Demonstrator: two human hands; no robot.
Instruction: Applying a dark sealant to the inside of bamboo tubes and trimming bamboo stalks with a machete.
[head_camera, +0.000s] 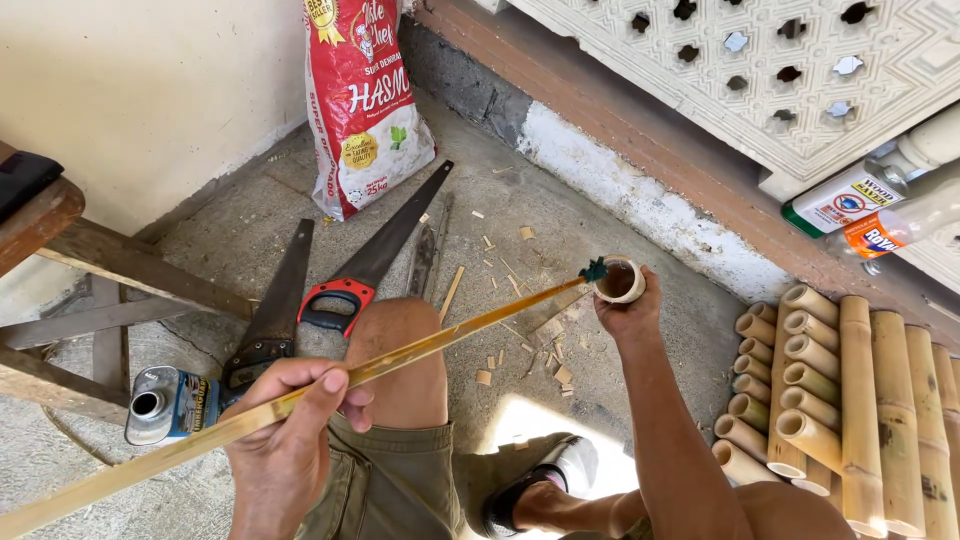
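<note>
Two bare hands were at work above a grey concrete floor (600, 215). The left hand (290, 440) was closed around one long, thin yellow bamboo strip (420, 345), thumb and fingers pinching it near its lower end; the strip slanted up to the right, and its tip carried a small dark green tuft (594, 269) that rested on the rim of one small round cup (622, 279). The right hand (630, 310) gripped that cup from below, fingers wrapped around it, holding it in the air past the bent knee; brown liquid showed inside.

Two handsaws lay on the floor to the left: one with a red and black handle (345, 300), one with a dark handle (270, 320), side by side and angled apart. One metal can with a round open spout (165, 405) lay just beside the darker saw. One red and white printed sack (365, 100) leaned on the wall. At least a dozen cut bamboo tubes (790, 390) were stacked at right, near taller bamboo poles (890, 400). Two plastic bottles (870, 205) lay on the ledge above. Small wood chips (520, 290) littered the floor.
</note>
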